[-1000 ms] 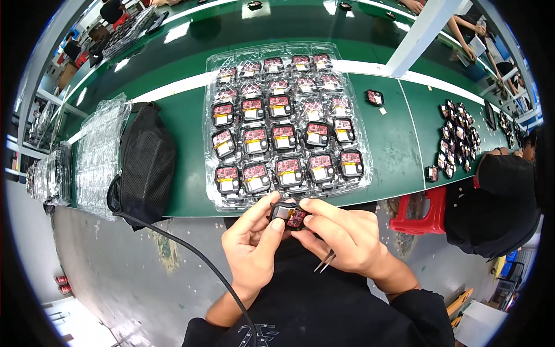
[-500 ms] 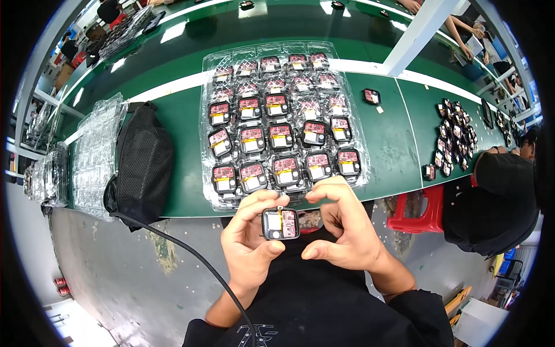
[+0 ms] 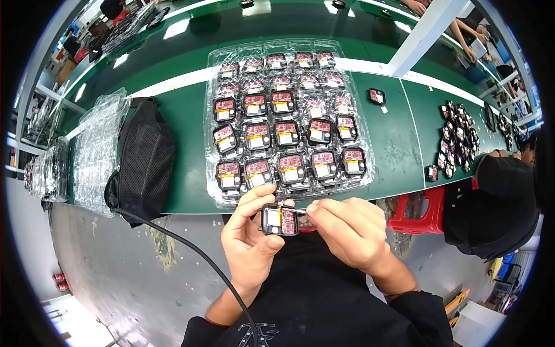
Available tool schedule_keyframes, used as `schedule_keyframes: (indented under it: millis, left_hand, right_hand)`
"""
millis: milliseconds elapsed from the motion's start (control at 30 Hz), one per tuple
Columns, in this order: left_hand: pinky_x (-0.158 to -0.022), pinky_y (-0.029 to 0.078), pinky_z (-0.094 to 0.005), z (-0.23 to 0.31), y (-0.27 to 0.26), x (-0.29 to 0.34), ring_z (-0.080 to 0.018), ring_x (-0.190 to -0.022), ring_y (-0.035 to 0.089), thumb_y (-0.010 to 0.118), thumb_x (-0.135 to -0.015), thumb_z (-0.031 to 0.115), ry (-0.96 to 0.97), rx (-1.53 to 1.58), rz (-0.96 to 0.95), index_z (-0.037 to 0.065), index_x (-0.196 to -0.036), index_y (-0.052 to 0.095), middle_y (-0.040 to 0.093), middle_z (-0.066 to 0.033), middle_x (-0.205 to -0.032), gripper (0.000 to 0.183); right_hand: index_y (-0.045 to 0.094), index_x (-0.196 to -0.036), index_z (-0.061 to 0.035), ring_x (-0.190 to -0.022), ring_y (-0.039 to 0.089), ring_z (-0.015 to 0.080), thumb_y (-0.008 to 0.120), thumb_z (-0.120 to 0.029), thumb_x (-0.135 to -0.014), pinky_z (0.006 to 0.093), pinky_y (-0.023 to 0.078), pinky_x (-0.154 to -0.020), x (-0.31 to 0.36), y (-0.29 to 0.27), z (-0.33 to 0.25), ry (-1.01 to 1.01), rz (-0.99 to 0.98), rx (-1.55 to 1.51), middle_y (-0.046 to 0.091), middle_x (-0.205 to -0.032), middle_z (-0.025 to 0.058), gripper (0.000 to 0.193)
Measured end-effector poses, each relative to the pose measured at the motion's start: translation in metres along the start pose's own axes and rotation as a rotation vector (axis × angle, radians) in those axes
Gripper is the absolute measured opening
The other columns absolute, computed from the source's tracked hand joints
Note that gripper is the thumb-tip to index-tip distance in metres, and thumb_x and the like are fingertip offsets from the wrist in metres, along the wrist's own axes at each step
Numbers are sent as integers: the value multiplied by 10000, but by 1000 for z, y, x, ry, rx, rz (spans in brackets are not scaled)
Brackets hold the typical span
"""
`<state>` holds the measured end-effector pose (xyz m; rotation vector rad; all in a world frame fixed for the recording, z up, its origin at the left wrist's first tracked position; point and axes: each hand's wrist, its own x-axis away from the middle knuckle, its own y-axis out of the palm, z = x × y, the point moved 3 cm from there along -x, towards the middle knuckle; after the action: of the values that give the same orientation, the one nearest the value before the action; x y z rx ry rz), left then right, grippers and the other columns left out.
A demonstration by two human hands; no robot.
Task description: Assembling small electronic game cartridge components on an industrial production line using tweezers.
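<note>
My left hand [image 3: 248,231] grips a small black square device [image 3: 287,221] by its edge, its open back facing up. A red circuit board, a silver-white cell and a strip of yellow tape show inside it. My right hand [image 3: 352,231] pinches a thin, tweezer-like metal tool [image 3: 297,210]. Its tip reaches the device's upper edge, near the yellow tape; whether it touches cannot be made out. Beyond my hands lies a clear plastic tray [image 3: 370,184] with rows of similar devices seated in its pockets.
A black mesh bag [image 3: 144,156] and stacked clear trays [image 3: 98,150] stand at the left. One loose device [image 3: 377,96] and a pile of devices [image 3: 457,139] lie to the right. A black cable [image 3: 191,246] crosses near my left arm. A person sits by a red stool [image 3: 416,214].
My right hand was spread apart beside the device; now its fingers are closed on the thin metal tool, which reaches the device's upper edge. The left hand keeps its hold.
</note>
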<state>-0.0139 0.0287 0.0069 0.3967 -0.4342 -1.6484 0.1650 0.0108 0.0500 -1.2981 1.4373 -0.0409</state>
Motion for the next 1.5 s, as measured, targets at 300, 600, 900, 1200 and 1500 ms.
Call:
schedule_keyframes:
  millis: [300,600,900,1200,1500]
  left_hand:
    - [-1035,544,-405,-4,1,0,-297,-1175,661,906,-769,393,-13,-18,-23,-54,-1289,570,509,-194,-1423,763]
    - [-1034,542,-407,-2,0,1,-291,-1163,660,917,-758,374,-14,-33,-21,-51,-1274,605,507,-190,-1422,737]
    - [-1012,540,-363,-4,-8,-2,-240,-1220,610,901,-794,151,41,-29,-129,-65,-1323,598,462,-149,-1466,647]
    - [-994,543,-347,1,-3,-2,-227,-1198,621,898,-796,148,16,-38,-130,-68,-1328,599,480,-149,-1453,647]
    - [-989,549,-355,-5,-8,3,-250,-1178,644,893,-788,105,61,5,-77,-71,-1325,597,510,-164,-1425,638]
  right_hand:
    - [750,-1001,3,-586,616,172,802,-7,-747,284,473,-508,-3,-1,-2,30,6,-20,733,-896,102,259]
    - [724,-1032,18,-706,719,246,786,27,-799,329,567,-598,-4,2,8,198,-74,-303,734,-866,122,241]
    - [738,-939,8,-694,737,270,796,16,-798,328,574,-610,-7,0,8,246,-69,-296,748,-827,136,153]
    - [728,-1023,15,-703,723,247,779,36,-789,326,570,-602,0,8,6,197,-68,-249,738,-865,116,240]
    - [711,-1067,1,-684,694,261,771,27,-809,331,563,-605,-4,4,12,205,-123,-257,717,-893,118,266]
